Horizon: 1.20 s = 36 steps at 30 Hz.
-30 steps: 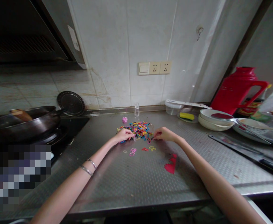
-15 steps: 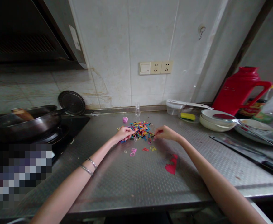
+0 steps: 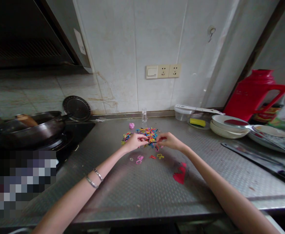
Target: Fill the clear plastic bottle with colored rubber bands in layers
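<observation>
A heap of small multicoloured rubber bands (image 3: 147,131) lies on the steel counter. At its near edge, my left hand (image 3: 135,142) and my right hand (image 3: 169,140) face each other with fingertips pinched. A thin black rubber band (image 3: 152,142) spans the short gap between them, held at both ends as far as its small size shows. Sorted apart, closer to me, lie pink bands (image 3: 139,159), red bands (image 3: 152,157), a yellow band (image 3: 160,156) and a small whitish band (image 3: 131,159).
A clear little bottle (image 3: 144,115) and a pink lump (image 3: 131,125) sit behind the heap. Red-printed clear plastic (image 3: 180,174) lies in front. Stove and pan (image 3: 35,126) are left; bowls (image 3: 227,128), sponge (image 3: 197,122), knife (image 3: 254,159) and red thermos (image 3: 252,94) right.
My right hand has moved left with the black rubber band, and my left hand has shifted slightly right, so their fingertips are now close together. The view has shifted a little.
</observation>
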Motion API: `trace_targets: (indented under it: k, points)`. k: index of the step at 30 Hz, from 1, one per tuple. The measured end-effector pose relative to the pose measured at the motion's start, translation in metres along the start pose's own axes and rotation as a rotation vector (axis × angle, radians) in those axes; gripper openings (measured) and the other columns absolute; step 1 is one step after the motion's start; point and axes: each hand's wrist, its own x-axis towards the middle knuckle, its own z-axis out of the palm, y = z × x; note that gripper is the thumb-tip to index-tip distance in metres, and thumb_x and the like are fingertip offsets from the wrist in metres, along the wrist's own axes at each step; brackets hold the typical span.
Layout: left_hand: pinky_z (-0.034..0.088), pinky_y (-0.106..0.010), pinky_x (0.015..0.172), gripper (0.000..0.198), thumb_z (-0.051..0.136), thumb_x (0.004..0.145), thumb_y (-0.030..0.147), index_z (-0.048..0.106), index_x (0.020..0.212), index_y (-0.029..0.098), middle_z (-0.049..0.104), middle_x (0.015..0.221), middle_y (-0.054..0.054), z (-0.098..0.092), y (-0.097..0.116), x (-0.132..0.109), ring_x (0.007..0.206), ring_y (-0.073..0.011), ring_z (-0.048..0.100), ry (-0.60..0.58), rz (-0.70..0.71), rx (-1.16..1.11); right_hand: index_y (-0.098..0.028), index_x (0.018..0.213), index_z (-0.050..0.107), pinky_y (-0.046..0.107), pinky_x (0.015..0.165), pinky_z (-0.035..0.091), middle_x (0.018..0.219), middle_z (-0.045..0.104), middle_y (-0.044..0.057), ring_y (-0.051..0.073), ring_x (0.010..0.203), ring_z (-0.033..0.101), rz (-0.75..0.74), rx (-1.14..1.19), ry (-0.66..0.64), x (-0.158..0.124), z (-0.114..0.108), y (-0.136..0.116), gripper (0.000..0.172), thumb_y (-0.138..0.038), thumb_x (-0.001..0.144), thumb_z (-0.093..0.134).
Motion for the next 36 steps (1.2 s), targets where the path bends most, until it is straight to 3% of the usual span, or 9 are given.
trace_targets:
  k: [6,12,18,22,26,30,33,36]
  points:
    - [0.041,-0.022,0.062,0.020,0.057,0.072,0.025,0.069,0.082,0.013,0.067,0.077,-0.006,0.004,0.015,-0.004,0.067,-0.0135,0.056,-0.041,0.136,0.194,-0.014,0.074,0.062,0.025,0.062,0.044,0.068,0.062,0.002,0.013,0.064,0.056,-0.066,0.009,-0.022,0.000,0.011,-0.010,0.018,-0.031,0.069,0.058]
    - [0.035,-0.021,0.054,0.026,0.062,0.068,0.030,0.069,0.088,0.015,0.065,0.068,-0.002,0.002,0.027,-0.010,0.057,-0.0120,0.053,-0.107,0.195,0.401,-0.014,0.076,0.062,0.024,0.061,0.044,0.067,0.062,0.002,0.013,0.061,0.056,-0.063,0.026,-0.032,-0.001,0.011,-0.008,0.018,-0.030,0.069,0.058]
    - [0.038,-0.022,0.064,0.019,0.054,0.074,0.024,0.070,0.080,0.016,0.068,0.076,-0.005,0.002,0.030,-0.014,0.066,-0.0143,0.057,-0.111,0.244,0.417,-0.014,0.078,0.062,0.023,0.060,0.044,0.066,0.062,0.001,0.013,0.061,0.057,-0.082,0.015,-0.056,0.000,0.016,-0.005,0.018,-0.028,0.067,0.059]
    - [0.036,-0.021,0.057,0.019,0.055,0.071,0.025,0.070,0.076,0.014,0.067,0.068,-0.004,-0.022,0.027,-0.022,0.059,-0.0126,0.054,-0.155,0.138,0.383,-0.014,0.089,0.064,0.023,0.060,0.044,0.071,0.066,0.002,0.014,0.064,0.059,-0.021,-0.076,-0.077,-0.001,0.002,0.002,0.026,-0.022,0.066,0.055]
    - [0.035,-0.019,0.053,0.020,0.059,0.067,0.029,0.069,0.073,0.014,0.062,0.059,-0.002,-0.061,0.011,-0.037,0.053,-0.0105,0.050,-0.233,-0.045,0.266,-0.015,0.080,0.068,0.020,0.054,0.040,0.066,0.065,0.000,0.013,0.061,0.056,0.079,-0.286,-0.073,-0.003,-0.020,0.018,0.022,-0.023,0.062,0.058]
    - [0.035,-0.019,0.052,0.019,0.061,0.063,0.031,0.069,0.070,0.015,0.062,0.059,-0.001,-0.092,-0.010,-0.050,0.052,-0.0105,0.051,-0.262,-0.151,0.256,-0.015,0.077,0.069,0.020,0.050,0.037,0.060,0.062,-0.001,0.012,0.056,0.052,0.109,-0.338,-0.095,-0.004,-0.029,0.033,0.022,-0.029,0.062,0.060]
    - [0.032,-0.019,0.048,0.018,0.063,0.059,0.030,0.069,0.067,0.015,0.062,0.056,-0.001,-0.102,-0.016,-0.056,0.048,-0.0099,0.049,-0.299,-0.206,0.261,-0.015,0.078,0.069,0.020,0.049,0.036,0.058,0.061,0.000,0.011,0.053,0.050,0.119,-0.322,-0.110,-0.004,-0.028,0.039,0.025,-0.032,0.062,0.061]
    - [0.030,-0.018,0.046,0.015,0.063,0.057,0.027,0.070,0.065,0.015,0.060,0.053,0.000,-0.100,-0.015,-0.058,0.046,-0.0092,0.046,-0.344,-0.215,0.268,-0.015,0.077,0.069,0.020,0.047,0.035,0.057,0.060,-0.001,0.010,0.051,0.049,0.120,-0.313,-0.128,-0.005,-0.026,0.038,0.024,-0.033,0.064,0.060]
